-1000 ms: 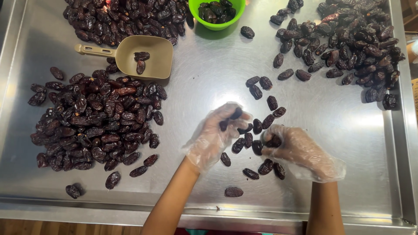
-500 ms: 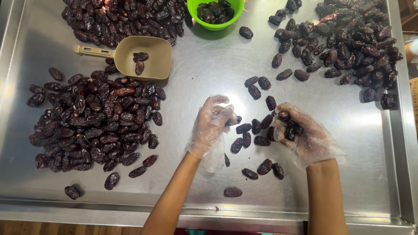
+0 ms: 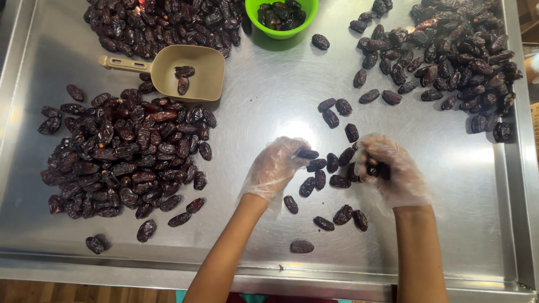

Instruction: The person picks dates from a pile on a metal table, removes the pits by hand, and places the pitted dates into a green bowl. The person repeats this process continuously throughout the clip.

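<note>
Steel tray (image 3: pixel 269 106), left hand (image 3: pixel 276 166) curled over dates (image 3: pixel 320 174), right hand (image 3: pixel 390 168) clutching some.

desk (image 3: pixel 269 95) | date heaps: left (image 3: pixel 120 163), far-left (image 3: pixel 163 22), far-right (image 3: pixel 449 62) | scoop (image 3: pixel 188 70) between the left-side heaps | bowl (image 3: pixel 283 17) far-centre | loose dates (image 3: pixel 328 168) near-centre between both hands

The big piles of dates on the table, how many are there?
3. One pile lies left of the gloved hands, one at the top left above the tan scoop, one at the top right. Loose dates lie between the hands.
</note>
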